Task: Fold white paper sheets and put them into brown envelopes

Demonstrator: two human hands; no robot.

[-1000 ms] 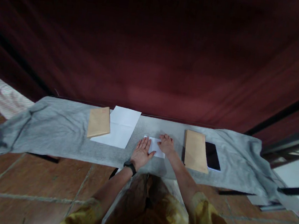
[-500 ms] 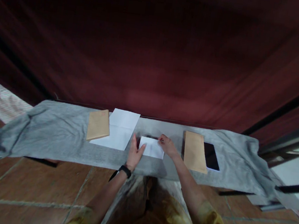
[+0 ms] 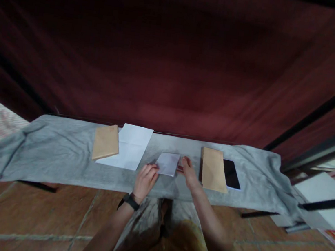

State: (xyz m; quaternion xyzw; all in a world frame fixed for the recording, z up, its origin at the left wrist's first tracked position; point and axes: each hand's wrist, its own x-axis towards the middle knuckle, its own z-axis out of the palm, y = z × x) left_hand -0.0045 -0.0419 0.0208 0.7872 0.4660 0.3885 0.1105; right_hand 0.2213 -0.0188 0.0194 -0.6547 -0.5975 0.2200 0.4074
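Note:
A small folded white paper (image 3: 168,163) is lifted a little above the grey cloth (image 3: 58,156) that covers the table. My left hand (image 3: 144,180), with a black watch at the wrist, pinches the paper's left lower corner with curled fingers. My right hand (image 3: 187,171) grips its right edge. Both hands hold the paper between them near the middle of the table.
A larger white sheet (image 3: 130,147) lies to the left, partly under a brown envelope (image 3: 105,142). Right of my hands are a second brown envelope (image 3: 212,169) and a dark tablet (image 3: 231,174). A dark red curtain hangs behind. The floor is tiled.
My left hand, flat on the paper a second ago, has curled and pinched it. Both hands have lifted the folded paper off the cloth.

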